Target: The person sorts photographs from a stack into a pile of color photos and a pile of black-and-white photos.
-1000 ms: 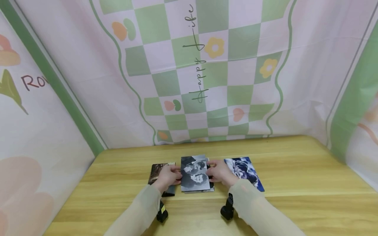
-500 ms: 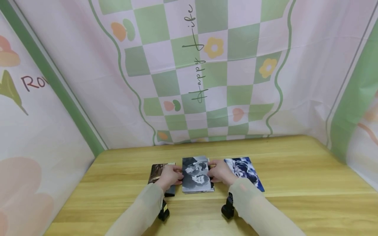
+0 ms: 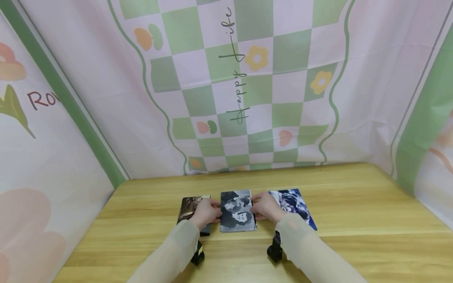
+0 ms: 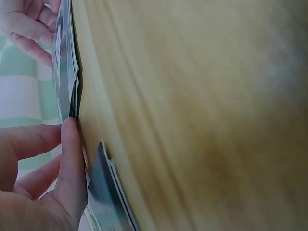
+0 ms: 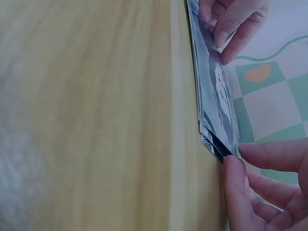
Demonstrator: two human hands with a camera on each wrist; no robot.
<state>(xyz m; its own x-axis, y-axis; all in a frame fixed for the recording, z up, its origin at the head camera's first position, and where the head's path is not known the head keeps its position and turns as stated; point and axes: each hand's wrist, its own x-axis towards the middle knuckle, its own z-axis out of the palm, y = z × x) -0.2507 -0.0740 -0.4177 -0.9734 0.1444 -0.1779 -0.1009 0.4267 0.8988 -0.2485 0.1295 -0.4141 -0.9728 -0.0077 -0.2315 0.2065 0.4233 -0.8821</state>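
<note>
A stack of photo cards [image 3: 238,218] lies in the middle of the wooden table, topped by a black-and-white picture of two people. My left hand [image 3: 206,212] holds the stack's left edge, thumb and fingertips right at it in the left wrist view. At the opposite edge, my right hand [image 3: 266,207] pinches near a corner, where the right wrist view shows slightly separated layers [image 5: 215,143]. Under the left hand, partly hidden, is a brownish, dark-edged pile of cards [image 3: 188,206]. Beside the right hand lies a blue-and-white picture card [image 3: 293,204], partly covered by that hand.
The wooden table [image 3: 354,204] reaches back to a hanging cloth [image 3: 262,118] with green checks and lettering. More printed cloth [image 3: 53,188] hangs at the left side. A small black camera sits at each wrist.
The top black-and-white card has slid right and slightly toward me, now more even with the cards below. My left hand followed it rightward; the right hand has barely moved.
</note>
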